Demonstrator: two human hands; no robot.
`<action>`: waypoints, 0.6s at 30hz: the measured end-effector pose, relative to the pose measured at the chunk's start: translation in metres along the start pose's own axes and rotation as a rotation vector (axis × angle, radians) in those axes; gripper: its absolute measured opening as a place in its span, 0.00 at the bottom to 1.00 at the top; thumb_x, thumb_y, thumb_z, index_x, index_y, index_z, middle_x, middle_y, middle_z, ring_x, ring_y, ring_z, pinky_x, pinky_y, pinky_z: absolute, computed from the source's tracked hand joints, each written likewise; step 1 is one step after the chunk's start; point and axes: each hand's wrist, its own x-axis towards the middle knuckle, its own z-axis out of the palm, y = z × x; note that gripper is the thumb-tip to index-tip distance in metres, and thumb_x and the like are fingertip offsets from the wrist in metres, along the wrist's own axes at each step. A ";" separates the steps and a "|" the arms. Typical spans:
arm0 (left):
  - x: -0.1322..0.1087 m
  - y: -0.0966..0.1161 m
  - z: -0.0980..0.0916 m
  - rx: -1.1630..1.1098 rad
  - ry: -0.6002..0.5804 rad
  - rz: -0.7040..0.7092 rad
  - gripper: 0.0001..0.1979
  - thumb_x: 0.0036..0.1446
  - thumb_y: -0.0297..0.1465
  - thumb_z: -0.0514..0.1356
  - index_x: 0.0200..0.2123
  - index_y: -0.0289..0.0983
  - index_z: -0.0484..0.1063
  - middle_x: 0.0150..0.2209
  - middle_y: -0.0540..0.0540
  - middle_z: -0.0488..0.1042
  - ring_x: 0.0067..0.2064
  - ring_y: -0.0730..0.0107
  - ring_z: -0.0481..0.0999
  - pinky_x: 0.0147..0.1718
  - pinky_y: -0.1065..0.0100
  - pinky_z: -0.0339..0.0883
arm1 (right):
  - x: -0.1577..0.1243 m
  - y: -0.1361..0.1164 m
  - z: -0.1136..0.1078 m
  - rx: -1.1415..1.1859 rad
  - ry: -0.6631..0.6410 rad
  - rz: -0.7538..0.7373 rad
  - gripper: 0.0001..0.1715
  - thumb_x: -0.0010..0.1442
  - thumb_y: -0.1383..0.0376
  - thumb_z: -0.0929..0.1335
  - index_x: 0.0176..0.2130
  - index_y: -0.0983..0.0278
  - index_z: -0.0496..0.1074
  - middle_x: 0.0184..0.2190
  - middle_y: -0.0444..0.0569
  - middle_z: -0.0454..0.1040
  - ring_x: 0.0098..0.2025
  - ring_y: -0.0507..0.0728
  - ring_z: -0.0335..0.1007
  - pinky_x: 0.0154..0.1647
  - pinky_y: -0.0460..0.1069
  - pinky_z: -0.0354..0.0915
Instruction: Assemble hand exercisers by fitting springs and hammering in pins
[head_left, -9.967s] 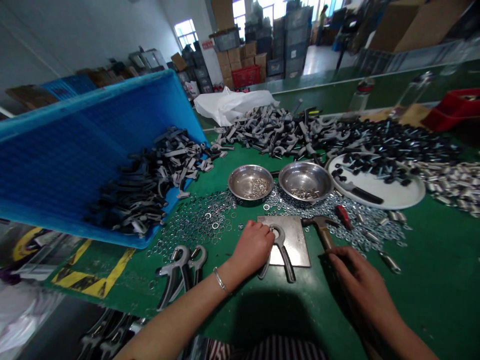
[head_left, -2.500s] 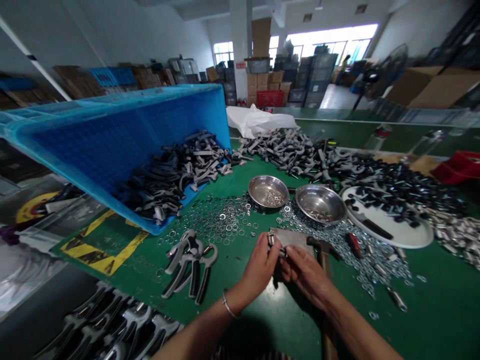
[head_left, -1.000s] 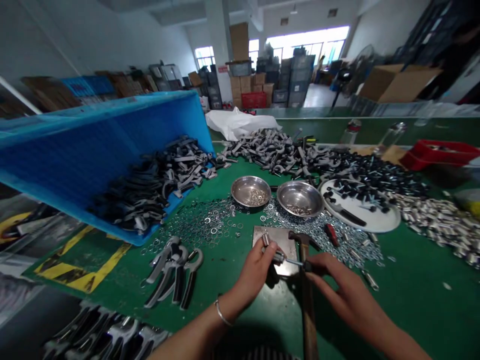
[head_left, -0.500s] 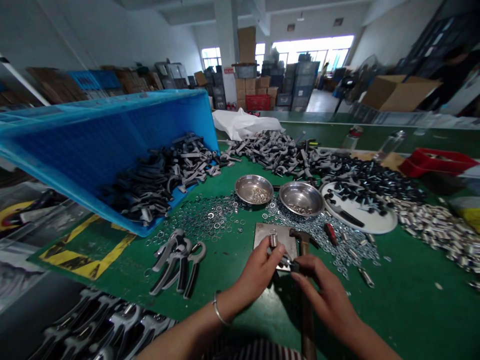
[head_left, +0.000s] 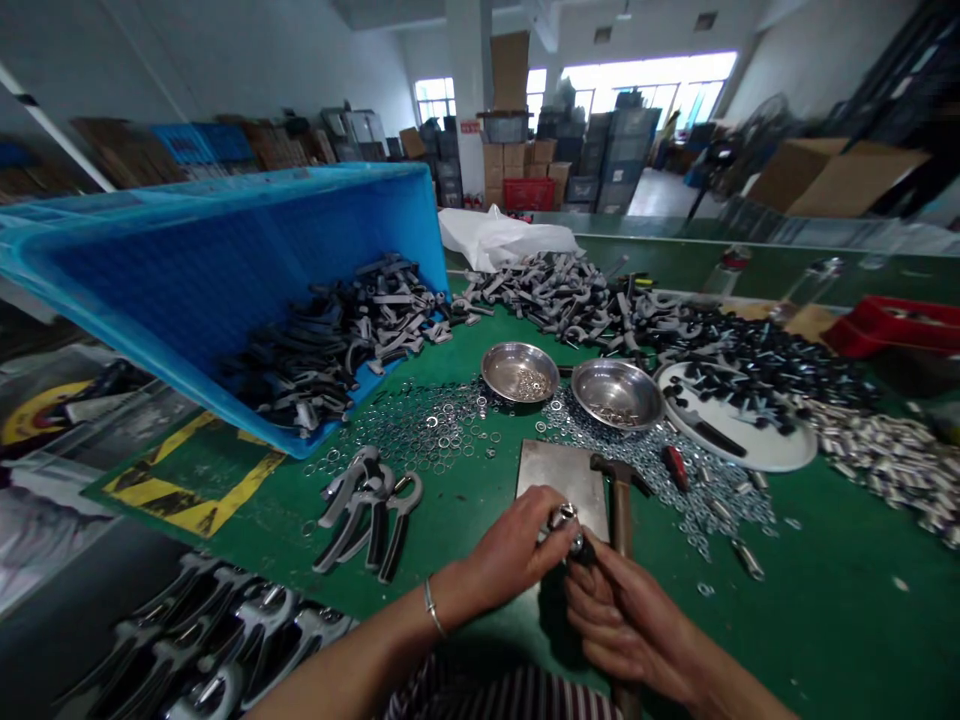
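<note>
My left hand (head_left: 517, 548) and my right hand (head_left: 611, 610) meet over the near edge of a small steel plate (head_left: 562, 470). Both are closed on a hand gripper part (head_left: 568, 530) with a metal spring at its top; its lower half is hidden by my fingers. A hammer (head_left: 620, 500) lies right beside my right hand, its head on the plate's right edge and its handle running under my wrist. A few finished hand grippers (head_left: 371, 505) lie to the left of my left hand.
A tilted blue crate (head_left: 225, 260) of handle parts fills the left. Two steel bowls (head_left: 520, 372) (head_left: 616, 392), scattered washers (head_left: 435, 425), a white tray (head_left: 780, 445) of black knobs, grey handle piles (head_left: 547, 290) and springs (head_left: 892, 460) crowd the green table. More grippers (head_left: 225, 650) lie below the table edge.
Both hands have drawn closer to me, off the plate's middle to its near edge. My right hand has closed in against the left around the part, hiding the spring's lower end.
</note>
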 end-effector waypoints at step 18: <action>-0.016 -0.017 0.002 -0.109 0.081 -0.212 0.13 0.67 0.40 0.52 0.37 0.37 0.67 0.34 0.48 0.71 0.36 0.69 0.68 0.38 0.68 0.62 | 0.006 0.007 -0.009 -0.982 0.380 -0.390 0.30 0.59 0.39 0.65 0.38 0.63 0.71 0.31 0.50 0.75 0.29 0.55 0.70 0.29 0.48 0.66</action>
